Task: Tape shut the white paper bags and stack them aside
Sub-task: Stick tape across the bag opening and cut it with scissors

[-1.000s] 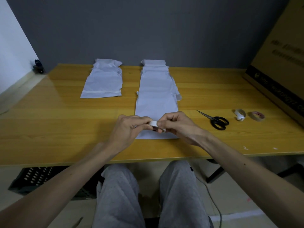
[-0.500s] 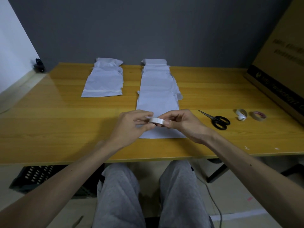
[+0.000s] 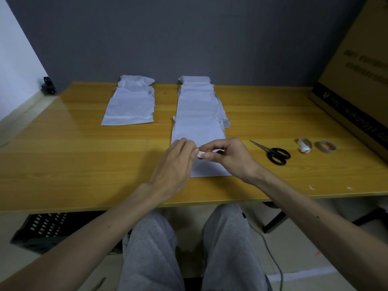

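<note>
Two hands meet just above the near end of a bag row. R hand (image 3: 228, 156) has its grip clamped on a small white tape roll (image 3: 201, 154), thumb under, curled fingers over. L hand (image 3: 174, 164) pinches the roll's left edge w/ its fingertips, so that grip is closed on it too. Can't tell if a tape end is peeled up.

Right under the tape roll & running away from it toward the grey back wall is a long overlapping row of white paper bags (image 3: 198, 114), flat on a yellow wood worktop (image 3: 84, 156). Back-left of the tape roll is a shorter stack of white paper bags (image 3: 130, 106), a pale strip across its near end, well apart from the row.

Right of the tape roll lie black-handled scissors (image 3: 273, 153), blades together, tips aimed toward the roll. Further right are a crumpled whitish tape ring (image 3: 304, 145) & just beside it a brownish tape ring (image 3: 328, 147). Far right stands a big cardboard box (image 3: 357, 80).

Nearer the viewer than the tape roll are grey trousers (image 3: 151, 248), w/ a black crate (image 3: 39, 229) on the floor to the left.
</note>
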Demonstrator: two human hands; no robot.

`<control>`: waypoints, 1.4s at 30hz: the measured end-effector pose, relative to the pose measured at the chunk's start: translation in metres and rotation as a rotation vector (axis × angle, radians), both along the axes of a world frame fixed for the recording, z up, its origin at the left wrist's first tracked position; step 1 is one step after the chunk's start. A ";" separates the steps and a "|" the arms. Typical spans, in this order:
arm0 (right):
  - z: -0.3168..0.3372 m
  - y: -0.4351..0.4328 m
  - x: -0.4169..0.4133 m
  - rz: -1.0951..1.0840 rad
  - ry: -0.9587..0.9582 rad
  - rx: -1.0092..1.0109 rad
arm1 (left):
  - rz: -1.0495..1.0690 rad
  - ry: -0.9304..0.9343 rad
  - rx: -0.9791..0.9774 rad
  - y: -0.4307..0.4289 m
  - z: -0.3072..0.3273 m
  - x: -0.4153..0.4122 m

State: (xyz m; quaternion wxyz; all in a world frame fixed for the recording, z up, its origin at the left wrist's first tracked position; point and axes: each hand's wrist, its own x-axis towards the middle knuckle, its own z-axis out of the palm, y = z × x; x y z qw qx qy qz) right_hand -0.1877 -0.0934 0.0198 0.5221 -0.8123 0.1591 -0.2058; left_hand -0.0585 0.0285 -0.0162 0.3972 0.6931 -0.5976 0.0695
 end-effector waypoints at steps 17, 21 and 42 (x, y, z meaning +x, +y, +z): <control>0.000 0.005 0.003 0.002 -0.019 -0.038 | -0.053 0.050 -0.041 -0.005 -0.009 0.007; 0.000 0.004 0.003 -0.028 -0.014 -0.024 | -0.025 0.139 -0.068 -0.002 -0.003 0.007; 0.002 0.002 0.001 -0.047 -0.036 -0.053 | 0.001 -0.179 -0.031 -0.011 -0.006 0.004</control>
